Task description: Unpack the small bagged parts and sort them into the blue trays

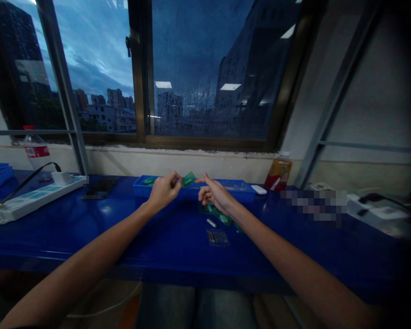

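Raised over the far part of the blue table, my left hand pinches a small green translucent plastic packet by its left edge. My right hand is just right of that packet, index finger stretched toward it and the other fingers loosely curled, with nothing visible in them. Below my right hand lie several green translucent packets, partly hidden by the hand and forearm. Nearer to me are a small white-silver cylinder and a clear plastic bag with small brass-coloured pieces inside.
Blue trays stand along the back of the table, one holding green packets. At left are a white power strip and a red-capped bottle. A bottle with an orange-brown label stands back right, near a white object.
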`<action>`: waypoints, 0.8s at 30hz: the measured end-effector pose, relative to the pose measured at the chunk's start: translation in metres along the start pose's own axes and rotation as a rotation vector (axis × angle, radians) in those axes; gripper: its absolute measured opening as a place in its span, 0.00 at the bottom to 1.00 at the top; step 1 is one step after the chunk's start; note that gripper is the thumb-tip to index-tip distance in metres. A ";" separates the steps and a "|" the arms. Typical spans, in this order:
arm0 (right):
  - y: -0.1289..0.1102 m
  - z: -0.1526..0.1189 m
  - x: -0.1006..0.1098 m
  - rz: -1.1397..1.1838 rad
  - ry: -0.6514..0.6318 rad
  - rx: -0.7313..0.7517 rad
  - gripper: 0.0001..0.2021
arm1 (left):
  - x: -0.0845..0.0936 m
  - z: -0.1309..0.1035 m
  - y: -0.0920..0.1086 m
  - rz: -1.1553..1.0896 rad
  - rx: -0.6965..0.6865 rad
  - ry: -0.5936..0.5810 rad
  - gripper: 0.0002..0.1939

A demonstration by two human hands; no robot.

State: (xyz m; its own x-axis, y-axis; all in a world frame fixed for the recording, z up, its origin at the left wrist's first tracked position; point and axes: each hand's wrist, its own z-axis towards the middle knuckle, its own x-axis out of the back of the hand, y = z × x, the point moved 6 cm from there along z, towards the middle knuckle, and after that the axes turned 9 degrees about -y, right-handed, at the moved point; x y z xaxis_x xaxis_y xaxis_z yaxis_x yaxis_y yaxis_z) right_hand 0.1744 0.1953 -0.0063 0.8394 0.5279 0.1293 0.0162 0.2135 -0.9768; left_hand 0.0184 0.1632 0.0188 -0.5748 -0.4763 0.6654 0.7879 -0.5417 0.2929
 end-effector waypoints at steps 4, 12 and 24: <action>0.007 0.003 -0.012 0.152 -0.065 -0.021 0.25 | -0.017 -0.005 0.018 -0.013 -0.134 -0.131 0.08; -0.022 -0.008 -0.009 -0.838 0.139 0.480 0.10 | -0.041 -0.005 0.013 -0.174 -0.068 -0.375 0.19; -0.025 -0.013 -0.008 -1.003 0.206 0.584 0.28 | -0.047 -0.002 -0.004 -0.888 0.251 -0.344 0.10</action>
State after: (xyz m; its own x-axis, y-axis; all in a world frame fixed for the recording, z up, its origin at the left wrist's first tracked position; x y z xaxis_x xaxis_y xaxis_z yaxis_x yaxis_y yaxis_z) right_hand 0.1743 0.1752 0.0145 0.6658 -0.2213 0.7126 0.5121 0.8301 -0.2207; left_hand 0.0417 0.1867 -0.0154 -0.9163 0.2819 0.2846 0.1475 -0.4232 0.8940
